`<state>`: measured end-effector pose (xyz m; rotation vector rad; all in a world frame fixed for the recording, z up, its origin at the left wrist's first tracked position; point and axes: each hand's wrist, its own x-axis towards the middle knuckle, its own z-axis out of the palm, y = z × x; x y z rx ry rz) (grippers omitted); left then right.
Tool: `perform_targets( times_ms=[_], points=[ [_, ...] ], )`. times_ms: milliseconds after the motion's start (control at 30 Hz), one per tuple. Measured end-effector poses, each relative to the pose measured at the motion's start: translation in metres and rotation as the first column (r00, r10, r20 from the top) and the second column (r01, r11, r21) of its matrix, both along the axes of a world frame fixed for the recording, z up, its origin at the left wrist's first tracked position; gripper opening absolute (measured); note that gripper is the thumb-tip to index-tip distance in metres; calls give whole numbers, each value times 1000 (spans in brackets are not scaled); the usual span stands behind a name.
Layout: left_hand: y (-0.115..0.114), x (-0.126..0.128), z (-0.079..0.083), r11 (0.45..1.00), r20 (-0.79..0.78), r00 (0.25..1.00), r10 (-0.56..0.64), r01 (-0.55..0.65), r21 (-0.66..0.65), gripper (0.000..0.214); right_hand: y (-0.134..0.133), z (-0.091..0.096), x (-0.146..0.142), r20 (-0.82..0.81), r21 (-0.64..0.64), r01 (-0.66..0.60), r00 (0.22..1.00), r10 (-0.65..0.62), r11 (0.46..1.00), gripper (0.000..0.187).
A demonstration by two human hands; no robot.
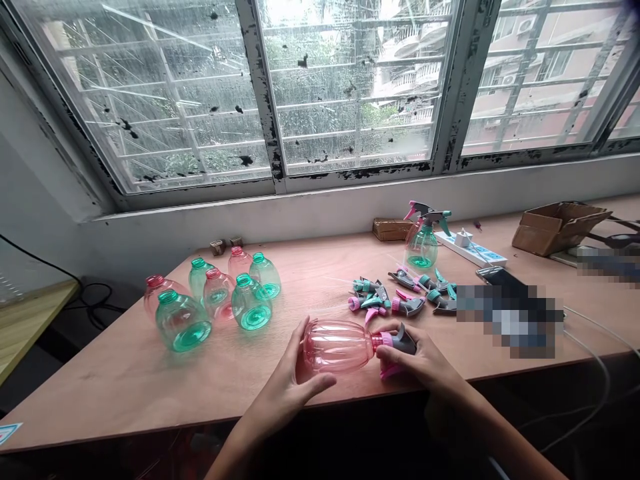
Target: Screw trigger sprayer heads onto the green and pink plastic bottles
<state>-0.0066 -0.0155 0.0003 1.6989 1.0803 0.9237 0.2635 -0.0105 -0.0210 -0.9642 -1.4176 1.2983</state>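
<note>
Head | left grip [286,387] cups pink bottle [337,347] (translucent, fluted) | right grip [427,360] clasps sprayer [403,341]

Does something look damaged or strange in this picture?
Yes, the window frame looks damaged: its grey surface is patchy with black, ragged marks, as if worn or peeling. Dark blotches also spot the glass. The pink spray bottle in the right hand shows no evident damage.

Bare to the bottom of the view, the left forearm [243,443] slants up rightward and the right forearm [493,417] up leftward. The left hand [287,377] is cupped in a wide grasp, fingers upward, its thumb stretched out to the right. The right hand [427,360] grips more tightly, thumb pointing left, fingers curled and partly hidden
</note>
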Motion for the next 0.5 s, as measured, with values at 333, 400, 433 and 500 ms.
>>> perform_targets(
  times_ms=[333,400,433,500],
  points=[
    [3,-2,0,994,71,996,-54,61,-89,88,2,-2,2,6,12,-12,1000,12,1000,36],
    [1,-2,2,998,-8,998,-54,54,-39,93,2,-2,1,7,19,-13,1000,13,1000,36],
    [0,-2,2,998,-23,999,-48,47,-31,94,2,-1,1,13,22,-14,1000,13,1000,36],
    [-1,-1,3,998,19,999,-30,31,-60,93,0,0,1,18,20,-11,1000,10,1000,38]
  ],
)
